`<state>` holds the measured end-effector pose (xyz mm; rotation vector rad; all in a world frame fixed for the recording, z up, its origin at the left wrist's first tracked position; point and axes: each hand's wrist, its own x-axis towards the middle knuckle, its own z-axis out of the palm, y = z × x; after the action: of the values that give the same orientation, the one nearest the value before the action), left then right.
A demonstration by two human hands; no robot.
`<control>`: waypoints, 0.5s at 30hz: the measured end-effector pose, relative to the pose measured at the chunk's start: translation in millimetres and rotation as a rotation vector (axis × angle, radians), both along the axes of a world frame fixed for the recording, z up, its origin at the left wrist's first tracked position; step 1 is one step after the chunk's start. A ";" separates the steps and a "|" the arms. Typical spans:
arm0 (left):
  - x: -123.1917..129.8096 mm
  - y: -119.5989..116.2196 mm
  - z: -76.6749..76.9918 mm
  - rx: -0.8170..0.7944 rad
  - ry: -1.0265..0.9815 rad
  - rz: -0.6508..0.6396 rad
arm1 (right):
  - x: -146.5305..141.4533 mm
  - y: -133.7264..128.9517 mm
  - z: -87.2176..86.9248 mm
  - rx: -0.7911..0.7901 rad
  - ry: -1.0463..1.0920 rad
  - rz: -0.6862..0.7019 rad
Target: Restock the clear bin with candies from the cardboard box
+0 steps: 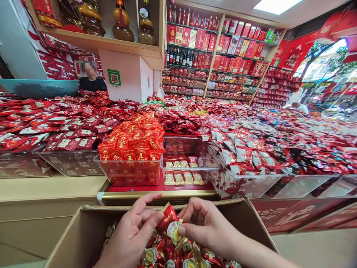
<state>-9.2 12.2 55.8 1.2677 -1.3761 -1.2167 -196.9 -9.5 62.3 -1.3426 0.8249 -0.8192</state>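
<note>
A wrapped candy (171,225), red with gold ends and a pale yellow picture, is held between both hands above an open cardboard box (95,219). My left hand (135,227) pinches its upper left end, with the index finger stretched out. On its right edge, the thumb and bent fingers of my right hand (205,223) close on the wrapper. Below lie many similar red and gold candies (170,257) in the box; my forearms hide part of them. Beyond the box, a clear bin (182,169) holds rows of candies in gold-and-white wrappers along its front.
Clear bins heaped with packets stand behind the box: orange-red packets (134,141) at centre left, white-and-red packets (245,149) to the right. A gold-edged counter (156,197) runs behind the box. A person (92,80) is at the back left, near a blue basket (39,88).
</note>
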 end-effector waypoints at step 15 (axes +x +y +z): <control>122.3 -56.7 -46.8 -0.329 -0.894 0.223 | 44.7 -199.4 17.6 0.174 0.435 -0.169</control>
<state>113.1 -44.5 9.0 1.7413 -1.8749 -0.2108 -152.2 -208.9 80.0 -1.3258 1.3347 -0.5723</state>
